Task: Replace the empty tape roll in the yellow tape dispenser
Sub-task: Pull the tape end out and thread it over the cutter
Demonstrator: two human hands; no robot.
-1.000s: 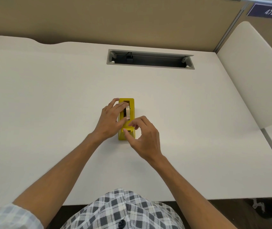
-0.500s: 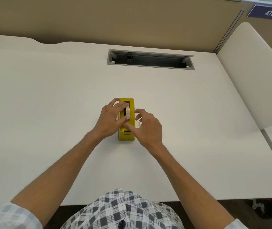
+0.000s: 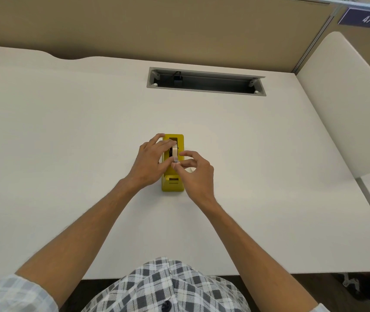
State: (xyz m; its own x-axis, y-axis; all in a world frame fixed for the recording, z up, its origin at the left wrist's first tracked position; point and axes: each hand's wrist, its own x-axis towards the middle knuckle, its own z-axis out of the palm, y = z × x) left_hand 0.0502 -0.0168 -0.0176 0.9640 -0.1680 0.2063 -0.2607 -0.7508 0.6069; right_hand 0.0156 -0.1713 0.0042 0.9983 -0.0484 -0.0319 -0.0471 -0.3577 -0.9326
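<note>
We see the yellow tape dispenser point(image 3: 172, 185) standing near the middle of the desk point(image 3: 67, 131), its cutter end toward us at six o'clock, with a tape roll point(image 3: 175, 152) seated upright in its slot. Our left hand point(image 3: 150, 163) grips the dispenser from nine o'clock, fingers curled over its top against the roll. Our right hand point(image 3: 194, 174), at about four o'clock, pinches what looks like the loose end of the tape between thumb and forefinger at the roll's near edge. We judge the roll already fitted and the step to be drawing the tape out; next we must pull it toward the cutter at six o'clock and press it down. The pale desk carries a cable slot point(image 3: 206, 83) at twelve o'clock, a tan partition point(image 3: 157, 28) beyond, and a sign point(image 3: 368, 19) reading 475 at two o'clock.
</note>
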